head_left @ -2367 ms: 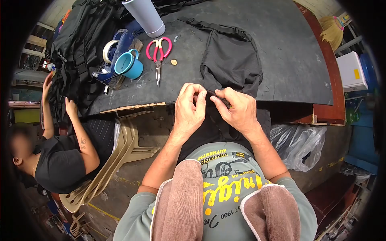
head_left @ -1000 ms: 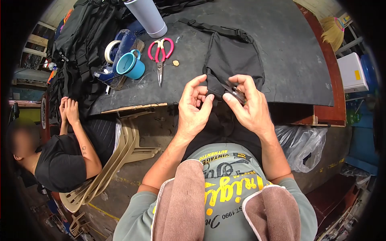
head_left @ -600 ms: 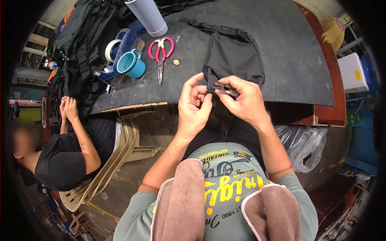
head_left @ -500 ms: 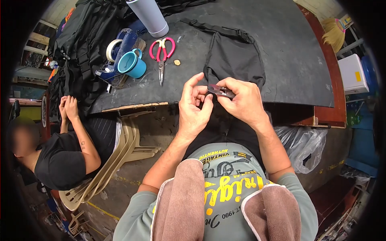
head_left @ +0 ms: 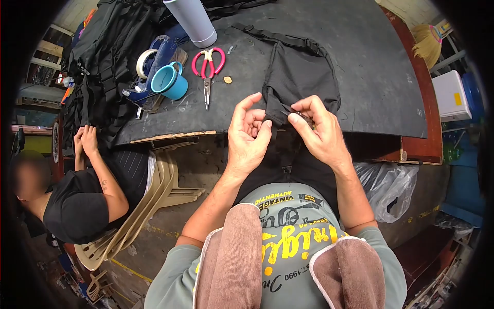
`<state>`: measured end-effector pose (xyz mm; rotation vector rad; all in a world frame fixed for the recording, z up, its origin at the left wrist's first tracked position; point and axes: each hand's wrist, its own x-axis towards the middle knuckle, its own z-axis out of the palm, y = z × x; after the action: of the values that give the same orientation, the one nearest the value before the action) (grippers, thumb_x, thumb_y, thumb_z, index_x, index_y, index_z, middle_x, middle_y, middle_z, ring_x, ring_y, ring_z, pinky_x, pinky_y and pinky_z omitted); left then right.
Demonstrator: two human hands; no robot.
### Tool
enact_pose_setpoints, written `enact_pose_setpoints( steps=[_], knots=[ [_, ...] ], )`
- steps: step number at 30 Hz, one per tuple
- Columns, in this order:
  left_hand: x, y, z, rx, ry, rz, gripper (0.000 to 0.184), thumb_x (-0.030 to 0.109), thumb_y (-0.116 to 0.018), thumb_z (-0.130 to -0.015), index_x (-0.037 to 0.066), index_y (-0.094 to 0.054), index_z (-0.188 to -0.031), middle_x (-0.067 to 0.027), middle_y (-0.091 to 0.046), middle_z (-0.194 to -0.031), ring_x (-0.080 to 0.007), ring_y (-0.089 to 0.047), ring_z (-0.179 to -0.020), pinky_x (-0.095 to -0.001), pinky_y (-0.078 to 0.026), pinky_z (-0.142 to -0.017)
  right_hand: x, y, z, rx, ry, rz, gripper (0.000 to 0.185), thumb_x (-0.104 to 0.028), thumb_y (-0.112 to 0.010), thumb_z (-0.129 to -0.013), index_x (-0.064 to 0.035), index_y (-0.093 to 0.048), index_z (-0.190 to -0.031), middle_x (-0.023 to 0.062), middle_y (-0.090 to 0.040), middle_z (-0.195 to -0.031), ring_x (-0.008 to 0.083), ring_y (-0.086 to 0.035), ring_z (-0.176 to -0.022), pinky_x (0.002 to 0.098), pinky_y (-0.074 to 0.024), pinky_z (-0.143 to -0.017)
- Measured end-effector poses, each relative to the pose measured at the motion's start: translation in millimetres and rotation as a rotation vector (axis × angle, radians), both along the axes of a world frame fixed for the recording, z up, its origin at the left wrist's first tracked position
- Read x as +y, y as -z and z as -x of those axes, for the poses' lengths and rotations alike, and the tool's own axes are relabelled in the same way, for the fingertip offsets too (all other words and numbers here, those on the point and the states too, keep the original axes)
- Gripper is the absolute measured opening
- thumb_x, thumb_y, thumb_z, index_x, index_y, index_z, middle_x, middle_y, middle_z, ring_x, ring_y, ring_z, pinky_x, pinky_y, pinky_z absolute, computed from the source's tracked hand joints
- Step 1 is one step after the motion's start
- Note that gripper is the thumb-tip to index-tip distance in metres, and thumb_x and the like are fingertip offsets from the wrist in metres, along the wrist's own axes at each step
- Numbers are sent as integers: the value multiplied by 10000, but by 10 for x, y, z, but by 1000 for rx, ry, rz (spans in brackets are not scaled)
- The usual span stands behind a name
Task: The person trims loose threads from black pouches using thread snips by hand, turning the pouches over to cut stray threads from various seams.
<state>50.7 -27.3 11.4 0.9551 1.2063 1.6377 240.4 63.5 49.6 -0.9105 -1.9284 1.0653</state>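
Note:
A black fabric bag (head_left: pixel 303 69) with a strap and buckle lies at the table's front edge. My left hand (head_left: pixel 248 135) pinches a corner of it between thumb and fingers. Close by on the right, my right hand (head_left: pixel 321 131) has its thumb and index fingertips at the same bit of fabric. Small dark thread snips (head_left: pixel 307 120) are tucked in the right hand, mostly hidden behind the thumb and fingers. Whether the right fingertips grip a thread or the cloth, I cannot tell.
Red-handled scissors (head_left: pixel 207 77), a blue cup (head_left: pixel 170 82), a tape dispenser (head_left: pixel 159 54) and a pale tumbler (head_left: pixel 193 23) stand left on the black table (head_left: pixel 381 77). A person (head_left: pixel 77 206) sits at the left, near stacked chairs (head_left: pixel 139 216) and black bags (head_left: pixel 110 56).
The thread snips have turned back into my right palm from the bag's corner. My right thumb and index have come to the fabric. My left hand has hardly moved.

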Motion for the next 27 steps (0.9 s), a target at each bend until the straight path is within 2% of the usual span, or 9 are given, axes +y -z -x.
enact_pose_setpoints(
  steps=[5,7,11,14,17,19,23,25,27],
  knots=[
    [11,-82,-30,-72,8,17,682,-133,-669,-1049,25,-452,-1677,-42,-725,-1120,-9,-597,-877,-172,-492,-765,11,54,-38,-49,-55,83,223,-147,-852,-1059,27,-714,-1083,63,-743,-874,85,-650,-795,294,-518,-724],
    [13,-89,-37,-78,14,16,678,-128,-665,-1054,20,-444,-1678,-56,-734,-1134,-12,-608,-884,-174,-495,-765,30,83,-33,-57,-58,-29,251,-218,-896,-1018,-14,-756,-1061,96,-761,-825,175,-714,-686,339,-540,-650],
    [15,-84,-45,-79,11,24,671,-125,-667,-1055,19,-450,-1674,-54,-729,-1126,-12,-603,-882,-173,-495,-765,29,95,-24,-51,-45,-25,243,-210,-901,-1010,-20,-758,-1058,95,-753,-815,175,-718,-685,342,-537,-641],
    [-7,-41,-24,-76,29,13,670,-106,-702,-1073,36,-473,-1686,-30,-737,-1189,-16,-621,-968,-178,-498,-856,27,99,-22,-57,-52,-46,239,-205,-901,-1009,-18,-759,-1051,97,-763,-831,176,-730,-691,343,-544,-643],
    [-6,-64,-39,-68,29,4,667,-105,-703,-1072,36,-476,-1683,-29,-738,-1185,-15,-616,-962,-178,-495,-848,37,138,-25,-24,-53,-46,233,-199,-900,-1010,-17,-756,-1036,97,-773,-841,177,-738,-692,340,-548,-644],
    [10,-125,-65,-80,1,20,655,-130,-671,-1049,19,-474,-1656,-35,-710,-1109,-8,-572,-855,-172,-485,-750,20,132,-21,42,-14,8,228,-192,-900,-1007,-17,-756,-1028,99,-780,-840,179,-739,-686,334,-553,-646],
    [1,-86,-45,-60,-3,30,657,-130,-672,-1048,22,-475,-1656,-30,-707,-1103,-7,-572,-856,-173,-484,-747,3,79,-46,25,-10,-17,227,-192,-902,-1005,-18,-758,-1025,95,-786,-846,171,-736,-687,328,-554,-646],
    [-14,-51,-30,-67,27,9,665,-107,-702,-1070,34,-479,-1680,-20,-730,-1172,-13,-598,-941,-175,-486,-833,-12,54,-43,-78,-9,-48,235,-197,-910,-998,-16,-762,-1026,87,-789,-848,162,-734,-689,325,-554,-649],
    [-20,-57,-29,-58,28,7,662,-107,-701,-1070,34,-481,-1679,-19,-729,-1171,-13,-599,-943,-176,-486,-834,-26,22,-42,-76,-34,-48,238,-199,-912,-996,-17,-761,-1023,86,-787,-844,160,-732,-689,325,-553,-648]
  ],
)
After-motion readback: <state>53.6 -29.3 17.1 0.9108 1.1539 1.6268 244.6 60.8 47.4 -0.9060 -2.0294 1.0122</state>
